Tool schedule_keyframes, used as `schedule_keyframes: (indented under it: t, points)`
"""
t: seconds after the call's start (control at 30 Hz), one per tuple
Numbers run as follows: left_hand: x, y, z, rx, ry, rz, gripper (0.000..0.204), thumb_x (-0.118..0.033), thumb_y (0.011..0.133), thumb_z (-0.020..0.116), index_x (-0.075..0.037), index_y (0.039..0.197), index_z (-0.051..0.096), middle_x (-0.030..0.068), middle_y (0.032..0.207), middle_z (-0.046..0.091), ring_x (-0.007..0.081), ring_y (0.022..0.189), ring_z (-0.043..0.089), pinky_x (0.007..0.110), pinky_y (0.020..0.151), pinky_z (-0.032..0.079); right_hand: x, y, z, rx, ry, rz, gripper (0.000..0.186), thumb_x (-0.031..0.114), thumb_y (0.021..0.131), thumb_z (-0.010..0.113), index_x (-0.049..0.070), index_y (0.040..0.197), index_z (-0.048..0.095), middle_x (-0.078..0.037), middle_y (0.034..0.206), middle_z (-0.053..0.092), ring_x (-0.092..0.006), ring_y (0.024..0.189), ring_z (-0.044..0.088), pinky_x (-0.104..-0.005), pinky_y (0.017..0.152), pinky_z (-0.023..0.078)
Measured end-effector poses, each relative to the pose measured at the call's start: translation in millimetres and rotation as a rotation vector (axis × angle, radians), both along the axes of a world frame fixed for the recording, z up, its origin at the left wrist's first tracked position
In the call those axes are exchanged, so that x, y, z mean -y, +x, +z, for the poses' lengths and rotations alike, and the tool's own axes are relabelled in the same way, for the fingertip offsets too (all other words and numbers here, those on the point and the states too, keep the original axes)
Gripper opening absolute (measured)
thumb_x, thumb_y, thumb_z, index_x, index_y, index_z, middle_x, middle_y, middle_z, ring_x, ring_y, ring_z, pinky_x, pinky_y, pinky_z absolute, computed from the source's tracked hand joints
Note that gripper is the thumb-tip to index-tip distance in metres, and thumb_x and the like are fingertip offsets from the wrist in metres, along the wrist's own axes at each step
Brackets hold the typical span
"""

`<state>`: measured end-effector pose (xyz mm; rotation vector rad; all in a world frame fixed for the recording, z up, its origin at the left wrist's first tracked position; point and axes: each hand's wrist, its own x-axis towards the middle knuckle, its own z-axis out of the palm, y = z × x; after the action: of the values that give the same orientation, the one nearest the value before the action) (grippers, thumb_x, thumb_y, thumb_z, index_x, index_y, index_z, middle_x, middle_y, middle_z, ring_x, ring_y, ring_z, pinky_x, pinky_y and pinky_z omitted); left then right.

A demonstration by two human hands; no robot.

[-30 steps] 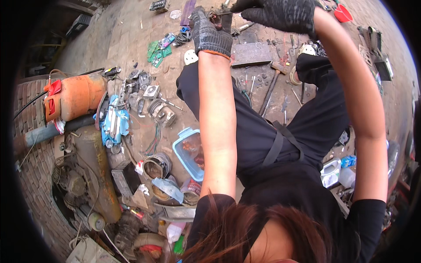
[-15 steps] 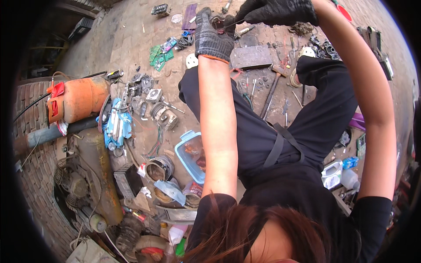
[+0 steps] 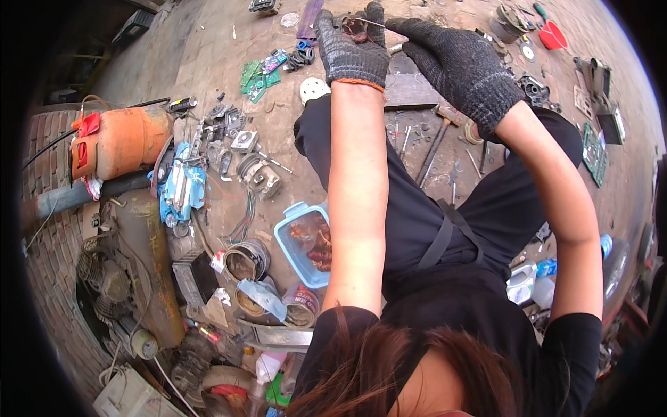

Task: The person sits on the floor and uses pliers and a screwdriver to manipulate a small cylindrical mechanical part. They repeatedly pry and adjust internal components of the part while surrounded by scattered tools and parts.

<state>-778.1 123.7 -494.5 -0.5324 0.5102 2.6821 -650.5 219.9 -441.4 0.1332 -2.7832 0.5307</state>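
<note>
Beyond the light-blue plastic tub (image 3: 282, 240), out past its far end and over to its right, the person's left hand (image 3: 354, 54) is raised in a coarse knitted glove of mottled grey with an orange hem. Its fingers curl round a small, rough, copper-brown part (image 3: 354, 31), which sits in the hand, farther out than the tub. I can't make out its exact shape from here. The right hand (image 3: 462, 69), gloved in darker grey knit, is farther right of the tub; its fingertips are closed on a thin metal rod (image 3: 373, 23) that reaches across to the part.

The tub itself is smooth, oblong and round-cornered, with reddish-brown, tangled-looking scraps (image 3: 317, 247) in it. Just left of it stands a round metal tin (image 3: 262, 251), open-topped, with murky grey contents I can't identify. On the near side of the tub, a crumpled pale-blue sheet (image 3: 264, 299) droops over another tin, next to a red printed can (image 3: 301, 300).

Well to the left of the tub lies a scuffed orange gas cylinder (image 3: 132, 147). Beyond the tub, flat green circuit boards (image 3: 257, 85) are scattered on the floor. Far off to its right, a long-handled hammer (image 3: 435, 149) lies near a flat, dull grey metal slab (image 3: 411, 92).
</note>
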Motion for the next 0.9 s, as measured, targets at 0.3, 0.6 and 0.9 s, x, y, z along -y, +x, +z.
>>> schedule_keyframes:
  t: [0.3,0.6,0.9]
  points:
    - [-2,-4,-15,-0.186,0.024,-0.166,0.024,-0.022,0.091,0.052,-0.013,0.111,0.062,0.0009,0.068,0.057,0.0125,0.061,0.056,0.031,0.059,0.055,-15,-10,9,0.023,0.038,0.162,0.034,0.021,0.088,0.057,0.013,0.121,0.059,-0.02,0.098,0.064,-0.0378,0.089,0.061,-0.043,0.076,0.05]
    - [-1,-1,-35,-0.279,-0.111,-0.123,0.029,-0.025,0.092,0.05,-0.023,0.121,0.054,0.0067,0.08,0.059,0.0177,0.059,0.056,0.029,0.05,0.05,9,-12,24,0.167,0.397,-0.003,0.031,0.02,0.088,0.055,0.013,0.118,0.056,-0.017,0.079,0.065,-0.0333,0.075,0.064,-0.044,0.066,0.05]
    - [-3,-18,-63,-0.069,0.236,-0.169,0.033,-0.034,0.086,0.063,-0.005,0.096,0.05,0.0086,0.072,0.054,0.0187,0.057,0.055,0.025,0.047,0.049,44,0,-20,0.162,0.132,-0.155,0.029,0.016,0.085,0.052,0.001,0.11,0.05,-0.021,0.09,0.066,-0.0346,0.084,0.066,-0.0444,0.07,0.052]
